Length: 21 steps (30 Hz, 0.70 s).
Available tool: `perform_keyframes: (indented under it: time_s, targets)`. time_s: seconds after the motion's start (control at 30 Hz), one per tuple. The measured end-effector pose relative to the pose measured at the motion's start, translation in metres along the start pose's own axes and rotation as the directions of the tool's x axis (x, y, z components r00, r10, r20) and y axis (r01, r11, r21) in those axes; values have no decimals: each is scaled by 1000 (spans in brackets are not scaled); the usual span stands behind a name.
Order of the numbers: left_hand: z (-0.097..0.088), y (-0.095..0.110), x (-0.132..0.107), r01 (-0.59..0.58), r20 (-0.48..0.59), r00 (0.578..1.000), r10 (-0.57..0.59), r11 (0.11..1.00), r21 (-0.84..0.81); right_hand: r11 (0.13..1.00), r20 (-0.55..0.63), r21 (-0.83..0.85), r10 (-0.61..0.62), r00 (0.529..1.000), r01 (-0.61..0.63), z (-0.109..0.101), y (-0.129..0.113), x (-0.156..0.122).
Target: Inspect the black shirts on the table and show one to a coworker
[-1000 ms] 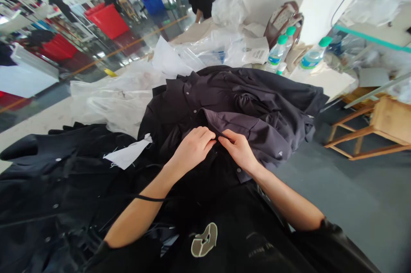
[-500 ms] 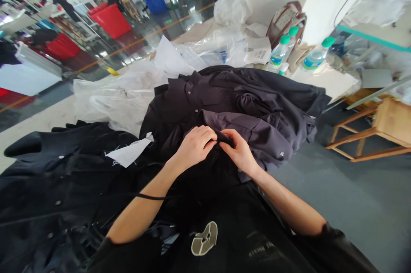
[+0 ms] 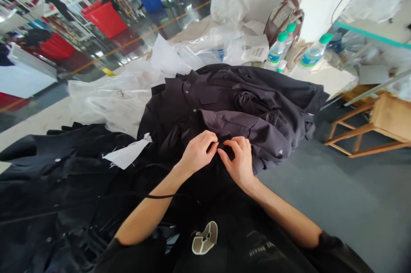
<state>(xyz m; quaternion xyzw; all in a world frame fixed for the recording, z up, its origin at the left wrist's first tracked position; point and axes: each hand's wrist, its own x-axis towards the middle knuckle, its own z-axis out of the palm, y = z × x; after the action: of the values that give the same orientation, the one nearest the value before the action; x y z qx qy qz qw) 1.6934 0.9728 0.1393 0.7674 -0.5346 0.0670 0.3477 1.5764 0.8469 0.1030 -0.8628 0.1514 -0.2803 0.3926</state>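
The dark purple-grey garment (image 3: pixel 248 125) lies on the near side of a heap of dark clothes, right in front of the person, and its near edge is where the work is going on. The left hand (image 3: pixel 199 153) pinches dark cloth there between thumb and fingers. The right hand (image 3: pixel 239 159) grips just beside it, thumb and forefinger curled round the fabric, so the 2 sets of fingertips nearly meet.

From here I'd call this partway through handling the edge: the cloth is gripped, and neither hand has let go. The garment is rumpled, neither laid flat nor folded. Whether anything is finished under the fingers I can't tell; black cloth against a black shirt hides it.

Behind it rises the heap of dark clothes (image 3: pixel 208 93), buttons showing. To the left, a black garment (image 3: pixel 35 183) is spread out, also with buttons, and a white scrap (image 3: pixel 126 154) with frayed threads lies beside it, untouched.

Further out, clear plastic (image 3: pixel 109 103) covers part of the table (image 3: pixel 53 114), 3 green-capped bottles (image 3: pixel 275 53) stand near a brown bag (image 3: pixel 279 20), and a wooden stool (image 3: pixel 390 114) waits on the right.
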Motion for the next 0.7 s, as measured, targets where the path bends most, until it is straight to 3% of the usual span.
perform_keyframes:
  time_s: [0.13, 0.23, 0.37, 0.53, 0.6, 0.7]
  targets:
    - [8, 1, -10, 23, -46, 999, -23, 1000, 9, 999, 105, 18, 28, 994, -30, 4, 1, -1]
    - [10, 3, -17, 23, -19, 1000, -23, 1000, -6, 946, 219, 197, 215, 952, -259, 5, -1, -5]
    - [12, 4, -29, -20, -9, 1000, 20, 1000, 5, 672, 369, 476, 433, 822, -567, 7, -8, -13]
    - [21, -2, -43, -32, -45, 998, 33, 999, 13, 228, 495, 684, 553, 670, -693, 14, -18, -21]
    - [24, -3, -46, -44, -57, 997, 45, 999, 12, 130, 508, 716, 578, 639, -686, 17, -20, -23]
    - [26, -3, -45, -82, -58, 995, 82, 997, 14, 91, 477, 747, 617, 626, -658, 21, -21, -26]
